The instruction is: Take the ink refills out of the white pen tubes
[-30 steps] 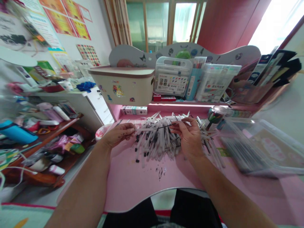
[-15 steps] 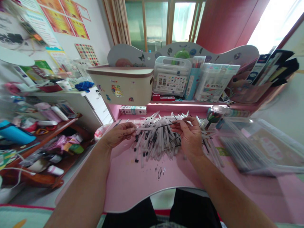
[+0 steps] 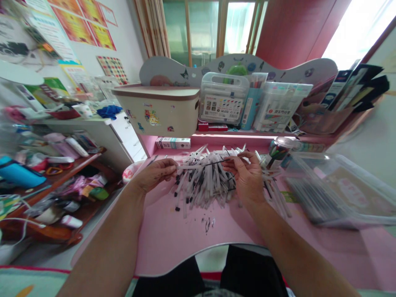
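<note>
My left hand [image 3: 161, 171] is closed, pinching one end of a thin translucent white tube [image 3: 189, 167]. A thin black rod [image 3: 215, 162] lies in line with the tube and runs to my right hand [image 3: 246, 175], whose fingers are closed on its other end. Where rod and tube meet, I cannot tell how far one sits inside the other. Both hands are over a heap of similar white tubes [image 3: 213, 185], several with black ends, on the pink desk [image 3: 173, 247]. Dark smudges mark my left fingers.
Black stains [image 3: 208, 224] spot the desk in front of the heap. To the right stand a clear plastic box [image 3: 346, 189] with dark thin sticks beside it and a can [image 3: 280, 150]. A shelf behind carries a lidded beige bin [image 3: 161, 113] and marker cases [image 3: 224, 101].
Both hands keep the tube and rod in almost the same place. The view has shifted very slightly.
</note>
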Demonstrator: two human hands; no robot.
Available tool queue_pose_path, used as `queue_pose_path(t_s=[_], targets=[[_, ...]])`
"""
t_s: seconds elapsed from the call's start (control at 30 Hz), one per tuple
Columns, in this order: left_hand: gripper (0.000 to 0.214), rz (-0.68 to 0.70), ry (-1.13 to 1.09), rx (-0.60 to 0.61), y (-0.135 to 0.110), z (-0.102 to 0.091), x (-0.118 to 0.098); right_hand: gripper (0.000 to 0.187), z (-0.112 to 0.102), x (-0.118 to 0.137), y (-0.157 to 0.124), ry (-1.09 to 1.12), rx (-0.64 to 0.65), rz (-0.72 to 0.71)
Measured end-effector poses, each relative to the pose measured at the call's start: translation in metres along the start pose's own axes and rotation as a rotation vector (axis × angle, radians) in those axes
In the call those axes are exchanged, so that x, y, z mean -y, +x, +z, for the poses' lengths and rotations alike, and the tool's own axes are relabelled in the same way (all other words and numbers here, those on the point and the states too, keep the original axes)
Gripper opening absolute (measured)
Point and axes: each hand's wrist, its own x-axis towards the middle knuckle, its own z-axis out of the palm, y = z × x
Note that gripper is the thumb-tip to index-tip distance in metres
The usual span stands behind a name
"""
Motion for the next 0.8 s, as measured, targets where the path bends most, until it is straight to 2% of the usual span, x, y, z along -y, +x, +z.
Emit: queue_pose_path(t_s=[0.17,0.3,0.47,0.6,0.73,0.8], targets=[[0.024,-0.009,0.049,0.031,0.0,0.003,0.001,0.024,0.002,-0.002,-0.002,0.011,0.01,0.042],[0.021,-0.012,0.163,0.105,-0.001,0.006,-0.002,0.022,0.002,-0.002,-0.001,0.053,-0.016,0.053],[0.016,-0.08,0.314,0.221,-0.002,0.008,-0.009,0.02,0.002,0.005,-0.002,-0.045,-0.013,0.002],[0.014,-0.068,0.339,0.239,-0.003,0.008,-0.011,0.02,0.007,0.014,-0.006,-0.139,0.009,-0.068],[0.013,-0.093,0.289,0.253,-0.004,0.014,-0.01,0.015,0.013,0.011,-0.011,-0.147,0.116,0.005],[0.015,-0.099,0.248,0.269,-0.005,0.019,-0.011,0.008,0.016,0.006,-0.015,-0.248,0.208,0.029]])
